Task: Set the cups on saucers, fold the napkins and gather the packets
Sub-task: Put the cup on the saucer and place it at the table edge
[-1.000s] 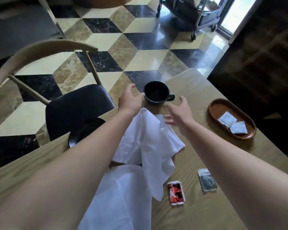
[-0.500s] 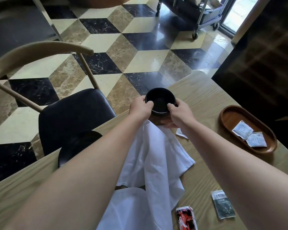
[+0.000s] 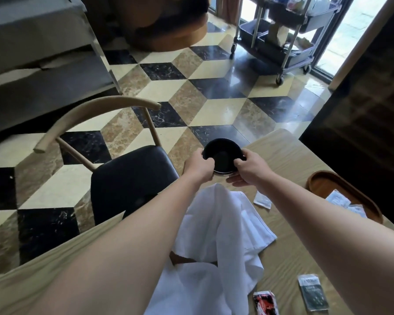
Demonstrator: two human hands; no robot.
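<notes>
A black cup (image 3: 222, 155) is held between both hands just above the table's far edge. My left hand (image 3: 197, 165) grips its left side and my right hand (image 3: 248, 167) grips its right side, fingers curled round the rim. A crumpled white napkin (image 3: 216, 228) lies on the wooden table (image 3: 289, 160) between my forearms. A white packet (image 3: 262, 200) lies beside the napkin. Near the front lie a red and black packet (image 3: 265, 302) and a dark grey packet (image 3: 313, 294). No saucer shows; my left arm covers the table's left part.
An oval wooden tray (image 3: 323, 183) at the right holds white packets (image 3: 338, 198). A chair with a black seat (image 3: 132, 178) and curved wooden back stands at the table's far left side. A wheeled cart (image 3: 282, 37) stands across the tiled floor.
Both hands reached out from apart and closed round the black cup, then lifted it slightly off the table. The view has tilted upward.
</notes>
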